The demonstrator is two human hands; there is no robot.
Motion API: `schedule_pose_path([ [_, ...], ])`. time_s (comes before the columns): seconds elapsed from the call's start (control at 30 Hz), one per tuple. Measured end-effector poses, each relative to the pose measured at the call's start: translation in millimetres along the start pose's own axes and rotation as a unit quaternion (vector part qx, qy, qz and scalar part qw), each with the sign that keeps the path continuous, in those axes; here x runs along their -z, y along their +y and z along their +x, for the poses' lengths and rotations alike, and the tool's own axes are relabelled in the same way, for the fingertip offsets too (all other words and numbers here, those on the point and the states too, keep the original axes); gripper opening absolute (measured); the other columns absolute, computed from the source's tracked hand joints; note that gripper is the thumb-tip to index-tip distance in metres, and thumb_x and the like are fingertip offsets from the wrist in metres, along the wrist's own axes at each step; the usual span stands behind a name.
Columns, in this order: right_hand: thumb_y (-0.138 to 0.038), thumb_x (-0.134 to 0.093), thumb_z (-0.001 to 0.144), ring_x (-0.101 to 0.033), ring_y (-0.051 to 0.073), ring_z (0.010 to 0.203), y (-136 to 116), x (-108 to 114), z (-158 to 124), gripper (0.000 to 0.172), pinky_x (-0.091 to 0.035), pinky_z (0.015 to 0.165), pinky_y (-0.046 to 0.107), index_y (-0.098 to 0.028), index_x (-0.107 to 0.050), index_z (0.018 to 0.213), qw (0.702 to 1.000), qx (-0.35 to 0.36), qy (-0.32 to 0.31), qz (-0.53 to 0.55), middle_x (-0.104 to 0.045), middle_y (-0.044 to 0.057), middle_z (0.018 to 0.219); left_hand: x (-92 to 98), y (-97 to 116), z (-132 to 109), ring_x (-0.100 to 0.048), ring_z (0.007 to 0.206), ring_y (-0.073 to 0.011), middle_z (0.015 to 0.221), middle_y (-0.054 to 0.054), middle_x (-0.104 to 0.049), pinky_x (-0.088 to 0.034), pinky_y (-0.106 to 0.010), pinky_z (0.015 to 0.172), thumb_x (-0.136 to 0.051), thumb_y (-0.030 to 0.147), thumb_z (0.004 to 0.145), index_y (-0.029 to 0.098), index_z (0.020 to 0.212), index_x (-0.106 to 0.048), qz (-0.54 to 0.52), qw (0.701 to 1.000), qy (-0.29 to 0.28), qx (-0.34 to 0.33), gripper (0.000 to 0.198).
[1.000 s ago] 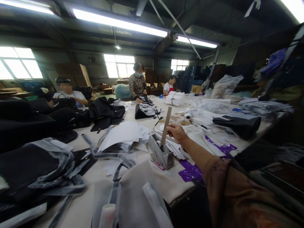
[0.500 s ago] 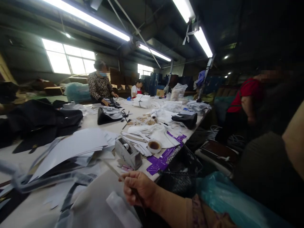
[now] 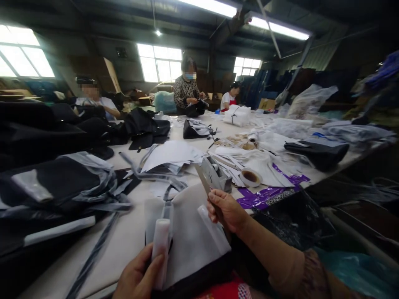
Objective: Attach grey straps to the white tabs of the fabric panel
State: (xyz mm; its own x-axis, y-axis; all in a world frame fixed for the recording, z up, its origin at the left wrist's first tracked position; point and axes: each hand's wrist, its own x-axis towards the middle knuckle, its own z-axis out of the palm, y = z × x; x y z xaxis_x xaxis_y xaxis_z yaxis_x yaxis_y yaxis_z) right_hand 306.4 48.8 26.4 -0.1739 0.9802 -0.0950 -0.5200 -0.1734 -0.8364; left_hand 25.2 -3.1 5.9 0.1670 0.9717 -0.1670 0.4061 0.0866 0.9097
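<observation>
My right hand (image 3: 226,209) is closed on a thin flat cardboard strip (image 3: 202,179) that points up and away from me. Under that hand lies a white fabric bag (image 3: 190,232) with wrapped handles, at the table's near edge. My left hand (image 3: 139,276) is at the bottom of the view, fingers closed round a handle in white wrap (image 3: 160,245). A grey tape dispenser (image 3: 215,174) stands just beyond my right hand, with a tape roll (image 3: 251,176) beside it.
Black bags in clear wrap (image 3: 59,187) are piled at left. White sheets (image 3: 171,153), purple plastic (image 3: 268,193) and a black bag (image 3: 318,151) lie on the long table (image 3: 124,232). Three other people work at the far end.
The view swung right and then back left. My right hand drew the strip from the dispenser to the near edge over the white bag. My left hand came into view holding the wrapped handle.
</observation>
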Motion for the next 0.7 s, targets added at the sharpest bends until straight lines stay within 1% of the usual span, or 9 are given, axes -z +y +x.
schedule_pose_path([
  [0.07, -0.042, -0.075, 0.082, -0.056, 0.010, 0.045, 1.3, -3.0, 0.3, 0.037, -0.040, 0.041, 0.017, -0.018, -0.049, 0.073, 1.000, -0.001, 0.003, 0.001, -0.058, -0.003, 0.058, 0.0, -6.4, -0.1, -0.067, 0.089, -0.0264, 0.091, -0.004, -0.074, -0.055, -0.028, 0.076, -0.060, 0.057, 0.084, 0.018, 0.107, -0.072, -0.001, 1.000, -0.013, -0.002, 0.047],
  [0.13, -0.037, -0.075, 0.081, -0.057, 0.010, 0.047, 2.6, -4.1, 0.7, 0.033, -0.041, 0.043, 0.017, -0.017, -0.050, 0.074, 1.000, 0.001, -0.003, -0.003, -0.059, -0.002, 0.060, 0.2, -9.0, -1.7, -0.065, 0.087, -0.0252, 0.087, -0.004, -0.073, -0.053, -0.028, 0.076, -0.056, 0.057, 0.087, 0.018, 0.110, -0.071, 0.001, 1.000, -0.030, -0.002, 0.047],
  [0.2, -0.031, -0.075, 0.080, -0.052, 0.009, 0.043, 3.3, -3.9, 1.4, 0.025, -0.038, 0.041, 0.016, -0.017, -0.056, 0.084, 1.000, -0.006, -0.022, -0.005, -0.057, -0.004, 0.056, 0.5, -8.2, -3.2, -0.064, 0.086, -0.0246, 0.087, -0.004, -0.072, -0.052, -0.029, 0.077, -0.054, 0.056, 0.089, 0.018, 0.112, -0.069, -0.002, 0.999, -0.038, -0.001, 0.048],
  [0.27, -0.027, -0.074, 0.080, -0.050, 0.008, 0.041, 3.4, -3.7, 2.0, 0.023, -0.037, 0.040, 0.016, -0.017, -0.058, 0.094, 0.999, -0.018, -0.039, -0.004, -0.056, -0.006, 0.055, 0.6, -5.5, -4.1, -0.064, 0.087, -0.0248, 0.090, -0.004, -0.072, -0.052, -0.029, 0.079, -0.054, 0.055, 0.089, 0.018, 0.113, -0.069, -0.010, 0.999, -0.038, 0.000, 0.047],
  [0.37, -0.025, -0.071, 0.078, -0.059, 0.012, 0.049, 2.9, -5.3, 2.2, 0.020, -0.041, 0.042, 0.018, -0.016, -0.057, 0.088, 0.999, -0.030, -0.042, -0.006, -0.064, 0.000, 0.067, 0.0, -1.0, -4.4, -0.064, 0.090, -0.0260, 0.091, -0.004, -0.072, -0.051, -0.031, 0.081, -0.057, 0.053, 0.087, 0.018, 0.109, -0.071, -0.032, 0.999, -0.032, 0.000, 0.044],
  [0.43, -0.024, -0.070, 0.076, -0.062, 0.013, 0.053, 2.9, -7.9, 2.4, 0.019, -0.043, 0.043, 0.020, -0.016, -0.055, 0.083, 0.999, -0.035, -0.037, -0.010, -0.066, 0.003, 0.074, -0.4, 0.4, -4.6, -0.063, 0.090, -0.0270, 0.088, -0.004, -0.072, -0.052, -0.031, 0.080, -0.060, 0.052, 0.085, 0.018, 0.104, -0.073, -0.047, 0.999, -0.027, 0.004, 0.041],
  [0.5, -0.023, -0.070, 0.076, -0.058, 0.011, 0.049, 3.7, -10.9, 3.2, 0.019, -0.042, 0.042, 0.020, -0.016, -0.056, 0.087, 0.998, -0.043, -0.036, -0.004, -0.064, 0.000, 0.070, -0.6, 0.1, -4.8, -0.062, 0.090, -0.0271, 0.085, -0.004, -0.071, -0.051, -0.031, 0.080, -0.061, 0.051, 0.084, 0.018, 0.101, -0.073, -0.052, 0.998, -0.026, 0.010, 0.039],
  [0.6, -0.029, -0.070, 0.081, -0.045, 0.007, 0.038, 7.0, -13.8, 5.4, 0.023, -0.035, 0.037, 0.017, -0.018, -0.056, 0.096, 0.998, -0.049, -0.026, 0.020, -0.053, -0.007, 0.058, -0.6, -2.4, -5.2, -0.061, 0.090, -0.0259, 0.087, -0.004, -0.070, -0.050, -0.031, 0.081, -0.057, 0.051, 0.088, 0.017, 0.104, -0.072, -0.039, 0.998, -0.040, 0.011, 0.041],
  [0.7, -0.034, -0.072, 0.084, -0.037, 0.005, 0.034, 11.5, -13.9, 7.2, 0.024, -0.029, 0.034, 0.015, -0.019, -0.054, 0.090, 0.998, -0.056, -0.018, 0.026, -0.045, -0.010, 0.052, -0.7, -4.7, -5.5, -0.061, 0.091, -0.0254, 0.089, -0.004, -0.069, -0.048, -0.031, 0.082, -0.053, 0.052, 0.091, 0.017, 0.104, -0.070, -0.021, 0.999, -0.047, 0.005, 0.042],
])
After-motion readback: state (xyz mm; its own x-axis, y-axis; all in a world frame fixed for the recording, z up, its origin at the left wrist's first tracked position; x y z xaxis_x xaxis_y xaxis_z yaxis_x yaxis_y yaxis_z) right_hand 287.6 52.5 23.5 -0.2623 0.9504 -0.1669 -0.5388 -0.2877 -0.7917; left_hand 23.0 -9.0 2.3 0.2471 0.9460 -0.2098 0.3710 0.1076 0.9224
